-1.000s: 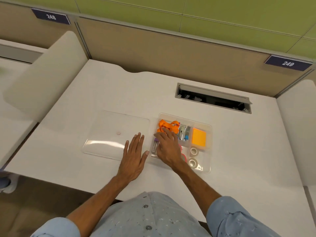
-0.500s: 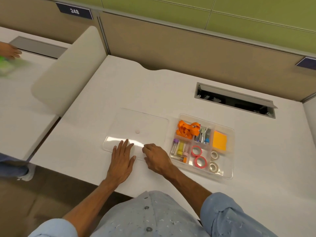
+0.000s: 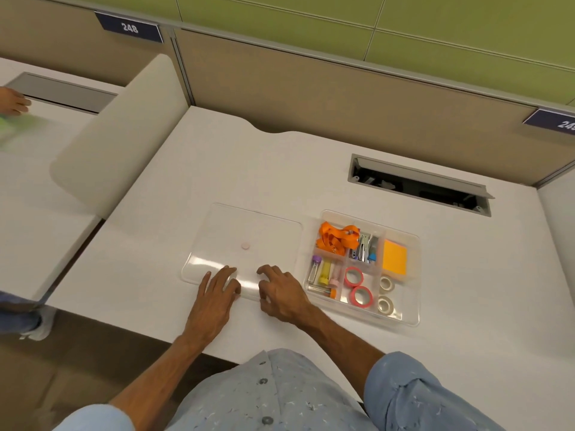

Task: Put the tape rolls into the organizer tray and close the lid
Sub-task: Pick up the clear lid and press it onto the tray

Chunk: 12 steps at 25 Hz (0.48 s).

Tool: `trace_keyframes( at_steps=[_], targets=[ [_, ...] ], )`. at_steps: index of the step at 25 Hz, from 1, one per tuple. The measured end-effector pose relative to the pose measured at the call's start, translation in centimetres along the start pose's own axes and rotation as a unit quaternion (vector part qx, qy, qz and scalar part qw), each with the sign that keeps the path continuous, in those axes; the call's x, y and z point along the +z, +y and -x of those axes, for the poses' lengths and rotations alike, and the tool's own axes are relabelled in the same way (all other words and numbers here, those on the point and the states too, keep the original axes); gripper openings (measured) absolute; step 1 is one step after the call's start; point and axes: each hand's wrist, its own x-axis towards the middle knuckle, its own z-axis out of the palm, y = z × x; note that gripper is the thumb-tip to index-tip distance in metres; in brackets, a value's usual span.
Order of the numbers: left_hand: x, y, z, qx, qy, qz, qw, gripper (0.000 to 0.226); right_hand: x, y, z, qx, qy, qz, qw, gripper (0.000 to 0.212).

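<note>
The clear organizer tray (image 3: 415, 318) sits open on the white desk. Two pink tape rolls (image 3: 357, 287) lie in a front compartment, and two clear tape rolls (image 3: 385, 295) lie in the compartment to their right. The clear lid (image 3: 249, 234) lies flat to the tray's left, with a small pink knob (image 3: 245, 246) at its centre. My left hand (image 3: 214, 301) rests with fingers spread on the lid's near edge. My right hand (image 3: 281, 293) has curled fingertips touching that same edge, just left of the tray. Neither hand holds anything.
The tray also holds an orange lanyard (image 3: 337, 237), a stapler (image 3: 362, 250), orange sticky notes (image 3: 394, 258) and small tubes (image 3: 323, 272). An open cable hatch (image 3: 417, 185) lies behind the tray. A divider panel (image 3: 115, 129) stands left; another person's hand (image 3: 12, 101) is beyond it.
My right hand left the tray and moved left to the lid's near edge. My left hand slid onto that edge too. The view shifted left.
</note>
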Motion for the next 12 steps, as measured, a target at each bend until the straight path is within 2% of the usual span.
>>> trace_keyframes(
  at_steps=[2, 4, 5, 7, 9, 10, 12],
  targets=[
    [-1.1, 0.2, 0.1, 0.017, 0.025, -0.003, 1.000, 0.017, -1.5, 0.1, -0.1, -0.015, 0.004, -0.044, 0.999, 0.019],
    [-2.6, 0.5, 0.0, 0.012, 0.060, 0.012, 0.998, 0.024, -3.0, 0.6, 0.1, -0.019, 0.029, -0.142, 0.989, 0.018],
    [-3.3, 0.6, -0.3, 0.004, 0.079, 0.027, 0.996, 0.022, -3.8, 1.0, 0.3, -0.009, 0.045, -0.206, 0.978, 0.025],
    [-5.0, 0.7, -1.3, -0.014, 0.120, 0.053, 0.991, 0.022, -4.8, 2.6, 0.6, 0.026, 0.092, -0.274, 0.957, 0.056],
    [-6.4, 0.6, -2.7, -0.017, 0.151, 0.061, 0.986, 0.025, -5.3, 4.5, 0.5, 0.070, 0.107, -0.234, 0.964, 0.078],
    [-7.1, 0.6, -3.3, -0.011, 0.161, 0.060, 0.985, 0.027, -5.5, 5.0, 0.1, 0.075, 0.106, -0.191, 0.973, 0.077],
    [-8.2, 0.4, -4.2, 0.005, 0.176, 0.054, 0.983, 0.027, -5.7, 5.3, -0.8, 0.059, 0.119, -0.126, 0.983, 0.061]
  ],
)
